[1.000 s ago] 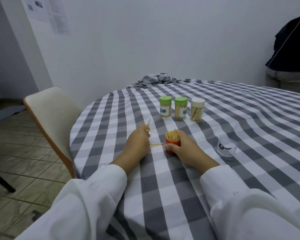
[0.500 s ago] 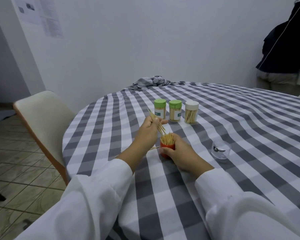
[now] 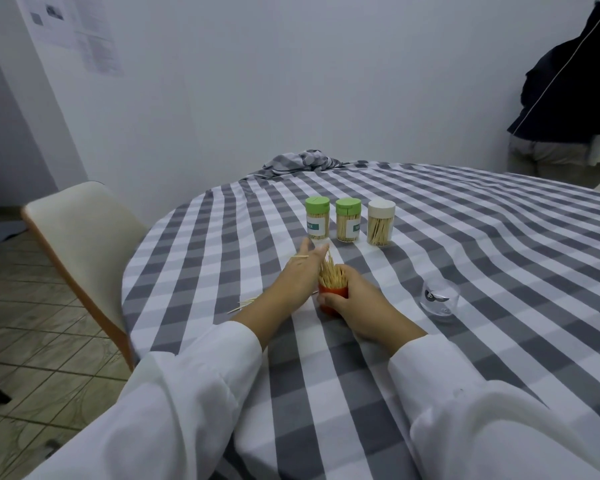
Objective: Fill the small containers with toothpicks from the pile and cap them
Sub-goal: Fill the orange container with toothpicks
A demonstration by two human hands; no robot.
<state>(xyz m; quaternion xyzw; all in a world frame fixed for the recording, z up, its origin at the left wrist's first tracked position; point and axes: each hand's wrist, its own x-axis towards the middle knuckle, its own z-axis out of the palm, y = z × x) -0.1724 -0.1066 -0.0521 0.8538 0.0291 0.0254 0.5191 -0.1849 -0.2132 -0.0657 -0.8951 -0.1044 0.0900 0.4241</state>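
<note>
- Toothpicks (image 3: 330, 277): a dense bundle standing upright in the orange container (image 3: 330, 301), tips fanning out above its rim; a few taller ones lean toward the left hand.
- Orange container: uncapped, upright on the checked tablecloth (image 3: 465, 271), near the table's front edge, between the two hands.
- Right hand (image 3: 355, 299): fingers and thumb curled round the orange container's right side, gripping it; wrist resting on the cloth.
- Left hand (image 3: 300, 275): fingers stretched out nearly straight, just beside the toothpick bundle on its left; blurred. A single toothpick (image 3: 299, 257) shows at its far edge; whether it is pinched or lying on the cloth I cannot tell.
- Loose toothpicks (image 3: 244, 304): a few lying on the cloth to the left of the left forearm.
- Green-capped containers, two (image 3: 317, 218) (image 3: 348, 220): upright, capped, filled, labelled, side by side beyond the hands.
- White-capped container (image 3: 380, 222): upright, capped, filled, just right of the green pair.
- Clear cap (image 3: 440, 299): transparent, with a dark mark, on the cloth to the right of the right hand, apart from it.
- Chair (image 3: 80, 244): cream seat back at the table's left.
- Standing person (image 3: 568, 98): dark jacket, at the far right edge.
</note>
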